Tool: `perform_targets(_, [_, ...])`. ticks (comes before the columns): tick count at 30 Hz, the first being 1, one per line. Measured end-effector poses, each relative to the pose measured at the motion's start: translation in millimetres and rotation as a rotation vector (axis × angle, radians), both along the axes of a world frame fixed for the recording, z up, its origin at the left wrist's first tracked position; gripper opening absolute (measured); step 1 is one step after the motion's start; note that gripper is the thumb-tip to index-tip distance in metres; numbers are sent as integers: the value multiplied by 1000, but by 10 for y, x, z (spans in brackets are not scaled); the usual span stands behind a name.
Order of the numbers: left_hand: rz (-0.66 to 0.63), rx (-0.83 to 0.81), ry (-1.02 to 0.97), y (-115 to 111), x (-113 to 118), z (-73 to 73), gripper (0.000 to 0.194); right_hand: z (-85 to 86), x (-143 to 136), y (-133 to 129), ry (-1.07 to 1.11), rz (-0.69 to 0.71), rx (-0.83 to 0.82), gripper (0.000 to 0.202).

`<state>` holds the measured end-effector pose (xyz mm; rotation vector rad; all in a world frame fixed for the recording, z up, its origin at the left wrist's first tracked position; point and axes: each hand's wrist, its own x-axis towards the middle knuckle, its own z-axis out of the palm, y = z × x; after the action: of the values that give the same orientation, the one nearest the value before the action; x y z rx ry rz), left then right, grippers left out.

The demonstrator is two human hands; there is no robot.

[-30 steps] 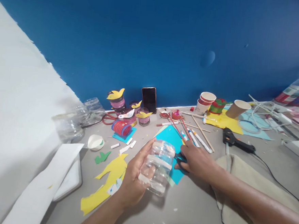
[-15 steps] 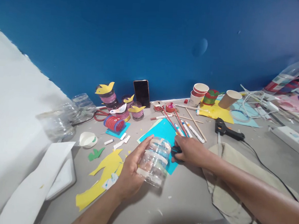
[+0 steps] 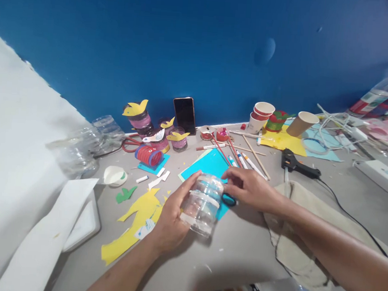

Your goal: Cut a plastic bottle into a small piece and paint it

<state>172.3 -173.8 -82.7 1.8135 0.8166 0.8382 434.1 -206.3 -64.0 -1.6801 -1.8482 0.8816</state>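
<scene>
Wrapped round a clear ribbed plastic bottle piece, my left hand tilts it above the table. My right hand is at the bottle piece's upper right edge, its fingers curled; whether they pinch anything is hidden. Just below those fingers is a black-handled tool, partly covered by the hand. Blue paper lies on the table behind and beneath the bottle piece.
Yellow paper scraps and a green cutout lie left. Bird-topped jars, a phone and paper cups stand along the wall. Markers, sticks, a black glue gun and beige cloth are to the right.
My right hand has risen slightly off the black-handled tool, which now shows below its fingers. My left hand still holds the bottle piece. The view has shifted a little.
</scene>
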Motion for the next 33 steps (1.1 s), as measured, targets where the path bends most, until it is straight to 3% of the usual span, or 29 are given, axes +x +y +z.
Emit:
perform_targets(3, [-17, 99, -8, -5, -4, -7, 57, 32, -53, -47, 596, 159, -115, 73])
perform_targets(5, [-79, 149, -3, -27, 15, -6, 60, 9, -113, -64, 837, 275, -221, 90])
perform_targets(9, [-143, 267, 59, -89, 88, -24, 69, -119, -234, -67, 1052, 256, -277, 87])
perform_targets(14, [-237, 329, 152, -40, 52, -29, 98, -130, -228, -68, 914, 101, -205, 83])
perform_targets(17, [-305, 283, 244, 88, -90, 97, 97, -39, -145, -72, 695, 17, -85, 80])
perform_targets(19, [-225, 105, 176, 162, -178, 234, 90, 5, -87, -73, 550, -55, 12, 78])
perform_targets(21, [5, 46, -5, 177, -206, 375, 64, 17, -55, -77, 448, -140, 95, 81])
perform_targets(23, [298, 191, -41, 103, -152, 486, 29, 0, -71, -97, 385, -177, 151, 89])
perform_targets(24, [309, 271, 28, 36, -96, 526, 11, -16, -97, -114, 360, -170, 175, 92])
perform_targets(25, [237, 345, 98, -42, -28, 555, 4, -35, -132, -137, 336, -155, 198, 94])
perform_targets(27, [130, 504, 159, -198, 120, 592, 8, -70, -207, -189, 295, -147, 253, 97])
perform_targets(33, [133, 835, 493, -350, 317, 608, 18, -72, -283, -269, 187, -139, 298, 104])
